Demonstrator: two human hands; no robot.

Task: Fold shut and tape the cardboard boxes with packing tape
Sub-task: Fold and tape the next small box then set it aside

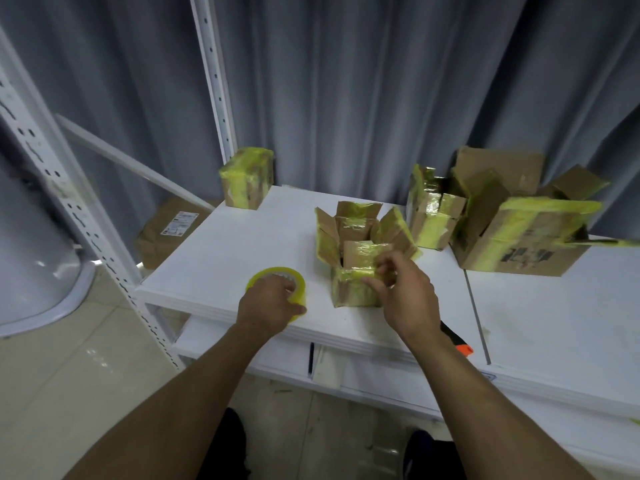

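Near the desk's front edge, the left hand grips the tape roll while the right hand's fingers pinch the open box's near flap, bare desk lying left.

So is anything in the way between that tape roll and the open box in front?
Nothing visible. The left hand grips the tape roll on the table just left of the open box, with only bare tabletop between them. The right hand holds the box's near flap.

left hand grips yellow tape roll on white table; right hand pinches open box front flap.
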